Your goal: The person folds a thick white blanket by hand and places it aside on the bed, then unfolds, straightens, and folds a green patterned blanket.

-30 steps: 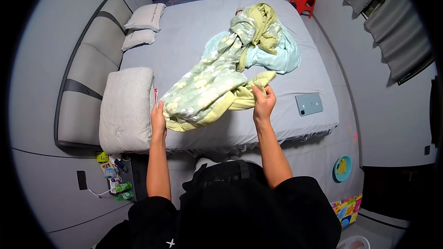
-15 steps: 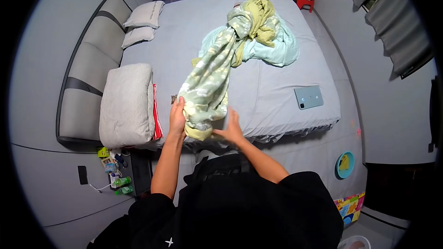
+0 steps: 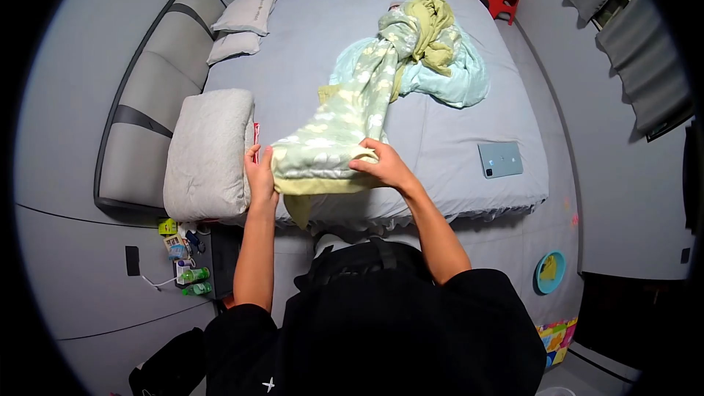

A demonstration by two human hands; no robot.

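Note:
A pale green blanket [image 3: 352, 110] with white patches and a yellow-green edge stretches from a bunched heap on the bed to my hands. My left hand [image 3: 259, 173] grips its near left corner, close to the folded grey blanket. With thumb and fingers, my right hand [image 3: 384, 164] pinches the same edge farther right, so the edge runs roughly straight between both hands. A strip of the yellow-green side hangs below my left hand. At the far end the cloth is twisted, over a light turquoise cover [image 3: 458, 77].
The bed [image 3: 440, 147] has a grey sheet. A folded grey blanket [image 3: 205, 154] and two pillows [image 3: 246, 13] lie along the headboard [image 3: 158, 66]. A tablet [image 3: 501, 160] rests near the right corner. Beyond are a red stool [image 3: 501, 1] and a turquoise basin [image 3: 550, 273].
My right hand has gone from beside the cloth to holding its edge. The near end has spread from a narrow bunch into a wider strip, and my left hand has shifted left.

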